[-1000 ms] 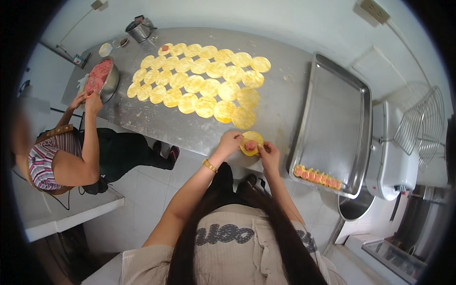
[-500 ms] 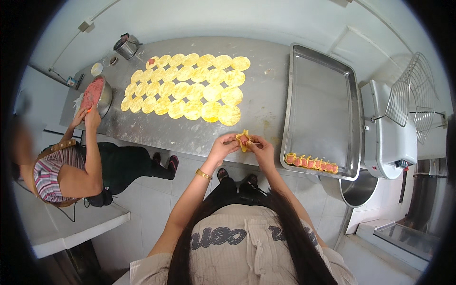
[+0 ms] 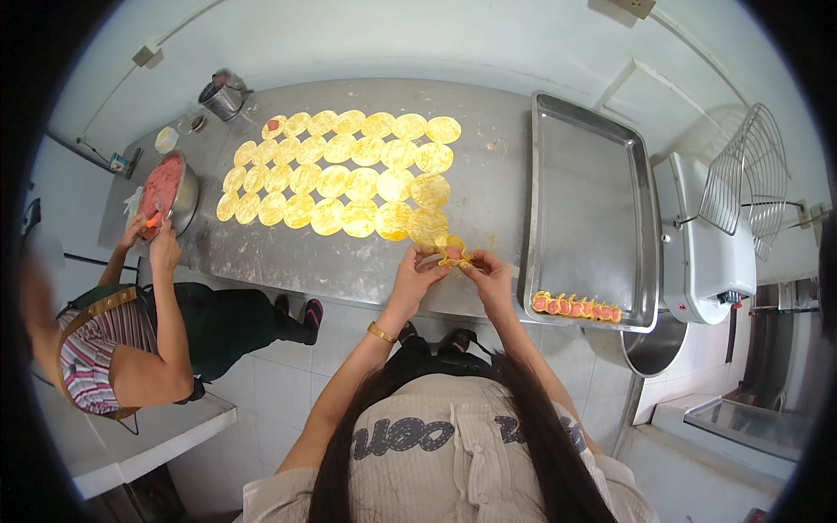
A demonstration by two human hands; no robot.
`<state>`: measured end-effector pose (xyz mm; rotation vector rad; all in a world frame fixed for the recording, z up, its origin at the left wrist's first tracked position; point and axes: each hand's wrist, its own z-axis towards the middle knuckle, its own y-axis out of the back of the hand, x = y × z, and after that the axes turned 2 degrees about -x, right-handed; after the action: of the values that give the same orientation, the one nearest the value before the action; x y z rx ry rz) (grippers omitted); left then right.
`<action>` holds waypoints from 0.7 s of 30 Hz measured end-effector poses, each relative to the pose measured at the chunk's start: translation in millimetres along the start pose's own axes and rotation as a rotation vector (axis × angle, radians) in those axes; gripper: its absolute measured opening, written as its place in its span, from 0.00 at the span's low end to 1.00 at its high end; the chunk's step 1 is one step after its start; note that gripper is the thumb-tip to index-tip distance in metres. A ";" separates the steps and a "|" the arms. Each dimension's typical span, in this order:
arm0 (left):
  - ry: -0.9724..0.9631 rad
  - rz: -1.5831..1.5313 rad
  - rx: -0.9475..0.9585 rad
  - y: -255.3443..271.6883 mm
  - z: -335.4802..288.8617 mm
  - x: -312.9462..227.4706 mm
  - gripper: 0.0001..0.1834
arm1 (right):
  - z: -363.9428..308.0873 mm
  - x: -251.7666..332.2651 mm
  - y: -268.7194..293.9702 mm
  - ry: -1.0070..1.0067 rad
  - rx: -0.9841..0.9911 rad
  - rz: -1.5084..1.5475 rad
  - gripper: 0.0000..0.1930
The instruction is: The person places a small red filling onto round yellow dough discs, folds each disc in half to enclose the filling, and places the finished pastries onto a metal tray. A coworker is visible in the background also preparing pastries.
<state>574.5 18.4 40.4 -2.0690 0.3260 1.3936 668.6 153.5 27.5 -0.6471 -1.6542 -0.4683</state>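
Note:
Between my two hands, at the table's near edge, is a dumpling (image 3: 452, 252), a yellow wrapper gathered around pink meat filling. My left hand (image 3: 413, 277) pinches its left side and my right hand (image 3: 489, 274) pinches the right. Flat round yellow wrappers (image 3: 331, 180) lie in rows just beyond my left hand; the nearest one at the right end is close to the dumpling. One wrapper at the far left bears a dab of meat (image 3: 273, 125). To my right, a row of open-topped filled dumplings (image 3: 575, 307) lines the near edge of a metal tray (image 3: 593, 200).
At the left, a co-worker (image 3: 144, 327) holds an orange-handled tool over a metal bowl (image 3: 188, 197) of pink ground meat (image 3: 163, 185). A metal pitcher (image 3: 221, 100) stands at the table's far left. A white machine (image 3: 704, 235) with a wire guard (image 3: 741, 187) is beyond the tray.
My fingers have shifted around the dumpling, and its wrapper now looks more gathered, with the meat facing up. The co-worker's hands have moved lower over the bowl. The view has shifted slightly.

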 end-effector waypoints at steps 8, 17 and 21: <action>0.210 0.016 0.123 22.8 18.5 3.3 0.19 | 9.0 -1.0 2.9 -0.031 0.022 -0.096 0.15; -0.305 0.551 0.078 34.0 20.9 40.2 0.10 | 0.1 -8.5 -1.7 -0.029 0.072 -0.253 0.20; -0.268 0.557 0.065 33.1 14.7 41.2 0.11 | 2.0 -15.6 -0.7 0.067 0.080 -0.445 0.18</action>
<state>563.4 7.0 -12.1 -1.7762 0.8652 1.9262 668.2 151.8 11.8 -0.1958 -1.7447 -0.7289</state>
